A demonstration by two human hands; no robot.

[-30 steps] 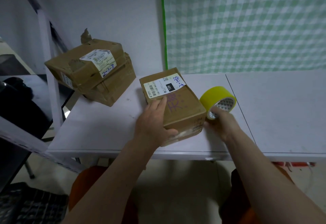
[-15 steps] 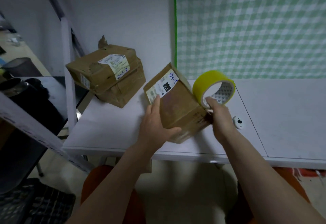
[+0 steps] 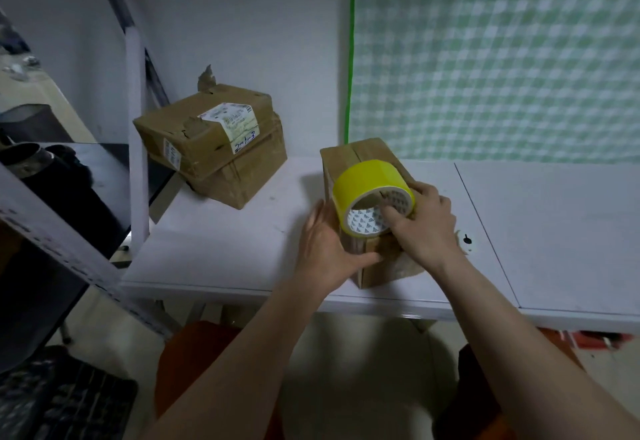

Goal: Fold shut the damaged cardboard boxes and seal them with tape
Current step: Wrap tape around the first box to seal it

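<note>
A small brown cardboard box point(image 3: 363, 155) stands on the white table point(image 3: 214, 242) near its front edge, turned so a taped seam faces up. My left hand point(image 3: 325, 245) holds the box's left side, thumb across its near face. My right hand point(image 3: 422, 228) grips a roll of yellow tape point(image 3: 370, 180), thumb inside the core, and holds it against the top of the box. The roll hides much of the box's upper face.
Two more worn cardboard boxes point(image 3: 214, 141) with shipping labels are stacked at the table's back left, against the wall. A white shelf post point(image 3: 136, 128) rises left of them. A small white disc point(image 3: 467, 240) lies right of my right hand. A green checked curtain point(image 3: 502, 58) hangs behind.
The box has been tipped over onto another side; its labelled face no longer shows. My right hand has lifted the tape roll from the table onto the top of the box.
</note>
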